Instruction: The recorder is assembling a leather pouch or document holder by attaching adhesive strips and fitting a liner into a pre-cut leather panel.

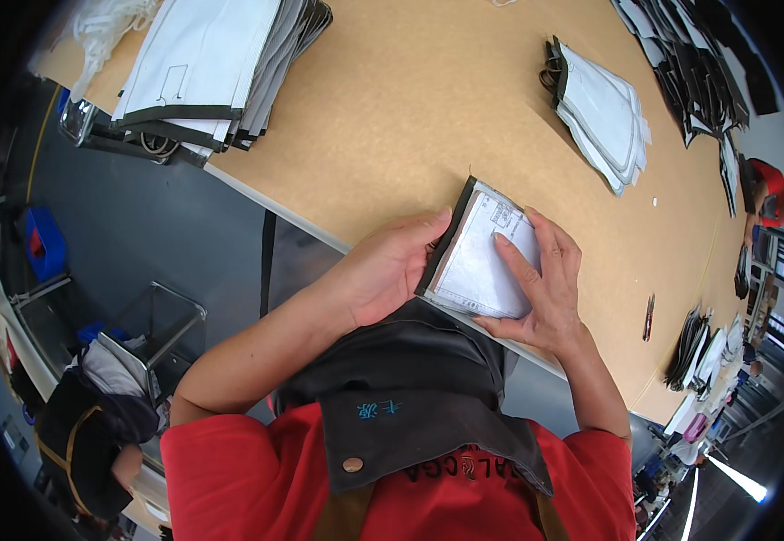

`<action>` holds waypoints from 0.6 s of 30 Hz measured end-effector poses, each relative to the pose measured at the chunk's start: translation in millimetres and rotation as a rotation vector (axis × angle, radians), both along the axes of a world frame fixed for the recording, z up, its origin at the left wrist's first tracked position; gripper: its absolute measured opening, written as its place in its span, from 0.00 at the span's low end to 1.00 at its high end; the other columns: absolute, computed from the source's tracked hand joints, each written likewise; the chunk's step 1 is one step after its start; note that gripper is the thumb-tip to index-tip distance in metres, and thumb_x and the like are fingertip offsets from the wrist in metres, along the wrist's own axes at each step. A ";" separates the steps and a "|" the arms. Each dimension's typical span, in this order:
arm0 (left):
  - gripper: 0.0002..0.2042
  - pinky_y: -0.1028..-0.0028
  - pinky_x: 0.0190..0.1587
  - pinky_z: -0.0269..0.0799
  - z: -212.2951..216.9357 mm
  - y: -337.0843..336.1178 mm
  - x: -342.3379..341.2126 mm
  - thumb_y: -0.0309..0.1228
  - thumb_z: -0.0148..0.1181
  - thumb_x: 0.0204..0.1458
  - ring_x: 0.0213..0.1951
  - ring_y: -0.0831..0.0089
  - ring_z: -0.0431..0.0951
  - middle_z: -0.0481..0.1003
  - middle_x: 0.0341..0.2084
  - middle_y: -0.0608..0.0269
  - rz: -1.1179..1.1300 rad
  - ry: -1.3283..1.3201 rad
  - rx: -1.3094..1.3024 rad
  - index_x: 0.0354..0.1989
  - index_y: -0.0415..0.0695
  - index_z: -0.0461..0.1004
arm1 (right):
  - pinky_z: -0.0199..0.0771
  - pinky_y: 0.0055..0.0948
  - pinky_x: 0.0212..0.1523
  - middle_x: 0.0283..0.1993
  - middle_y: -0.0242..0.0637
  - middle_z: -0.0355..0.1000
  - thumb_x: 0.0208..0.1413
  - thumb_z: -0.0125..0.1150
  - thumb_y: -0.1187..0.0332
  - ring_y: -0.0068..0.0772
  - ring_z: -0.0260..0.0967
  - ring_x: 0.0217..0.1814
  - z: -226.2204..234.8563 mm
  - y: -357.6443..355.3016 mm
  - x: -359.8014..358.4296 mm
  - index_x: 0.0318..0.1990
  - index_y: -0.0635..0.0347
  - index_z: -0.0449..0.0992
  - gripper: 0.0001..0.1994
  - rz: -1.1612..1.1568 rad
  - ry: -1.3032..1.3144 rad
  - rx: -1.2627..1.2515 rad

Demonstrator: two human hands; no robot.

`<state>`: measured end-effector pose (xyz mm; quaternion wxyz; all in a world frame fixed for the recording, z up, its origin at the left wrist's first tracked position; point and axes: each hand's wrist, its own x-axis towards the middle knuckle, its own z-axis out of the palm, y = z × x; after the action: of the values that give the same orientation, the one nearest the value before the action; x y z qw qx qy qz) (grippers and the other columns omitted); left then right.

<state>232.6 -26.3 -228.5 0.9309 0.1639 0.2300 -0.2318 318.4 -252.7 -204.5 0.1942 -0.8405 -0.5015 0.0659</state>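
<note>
A small white panel (478, 261) with a black-bound edge, marked with thin drawn lines, is held over the table's near edge in front of me. My left hand (387, 266) grips its black edge, with the thumb near the top and the other fingers partly hidden behind. My right hand (550, 293) holds the opposite side, its thumb along the lower edge. One right finger presses on the white face, and other fingers curl at the far right edge. The underside of the panel cannot be seen.
Large white panels with black bands (198, 68) are piled at the far left. A smaller white stack (599, 113) lies at the far right, beyond a pen (649, 317). More black-and-white pieces (694, 352) lie along the right edge. Another person's red sleeve (771, 189) shows there.
</note>
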 end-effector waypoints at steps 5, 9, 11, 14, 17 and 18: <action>0.20 0.68 0.55 0.74 0.1 0.7 -0.4 0.41 0.44 0.67 0.51 0.71 0.77 0.74 0.50 0.56 -0.002 -0.018 -0.002 0.58 0.40 0.66 | 0.54 0.50 0.59 0.69 0.55 0.53 0.24 0.78 0.48 0.56 0.55 0.64 -0.7 -0.3 -0.1 0.60 0.49 0.73 0.46 -0.001 0.000 0.001; 0.20 0.68 0.54 0.74 -1.3 1.0 -0.6 0.41 0.43 0.67 0.50 0.71 0.77 0.74 0.50 0.56 -0.006 -0.018 0.007 0.57 0.39 0.66 | 0.54 0.50 0.59 0.69 0.54 0.53 0.24 0.78 0.49 0.56 0.55 0.64 -0.7 0.0 -0.2 0.60 0.49 0.73 0.46 -0.005 -0.005 0.012; 0.20 0.68 0.54 0.73 -1.1 1.1 -0.7 0.41 0.43 0.67 0.50 0.71 0.77 0.74 0.50 0.56 -0.009 -0.011 0.010 0.57 0.39 0.67 | 0.54 0.50 0.59 0.69 0.54 0.53 0.24 0.78 0.49 0.56 0.55 0.63 -0.7 0.2 -0.2 0.60 0.49 0.73 0.46 -0.005 -0.002 0.021; 0.20 0.68 0.55 0.73 1.2 0.9 -0.5 0.41 0.43 0.67 0.50 0.71 0.77 0.74 0.50 0.56 -0.008 -0.001 0.004 0.57 0.39 0.67 | 0.54 0.50 0.59 0.69 0.54 0.53 0.24 0.78 0.49 0.56 0.55 0.63 -0.3 0.9 -0.6 0.60 0.49 0.73 0.46 -0.007 0.000 0.029; 0.20 0.67 0.55 0.73 2.5 0.6 -0.2 0.42 0.44 0.67 0.51 0.70 0.76 0.74 0.50 0.57 -0.005 -0.002 0.005 0.58 0.40 0.67 | 0.54 0.50 0.59 0.69 0.54 0.53 0.23 0.78 0.49 0.56 0.55 0.63 1.6 2.7 -1.0 0.60 0.49 0.73 0.46 -0.011 0.010 0.014; 0.20 0.67 0.55 0.73 1.7 0.7 0.3 0.42 0.44 0.67 0.51 0.70 0.76 0.74 0.50 0.57 -0.004 -0.009 0.008 0.58 0.40 0.67 | 0.54 0.50 0.59 0.69 0.54 0.53 0.23 0.78 0.50 0.56 0.55 0.64 2.1 3.7 -0.5 0.60 0.49 0.73 0.46 -0.011 0.016 0.005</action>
<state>232.9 -25.5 -226.8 0.9307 0.1692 0.2266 -0.2319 317.9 -249.0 -202.4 0.2009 -0.8423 -0.4953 0.0703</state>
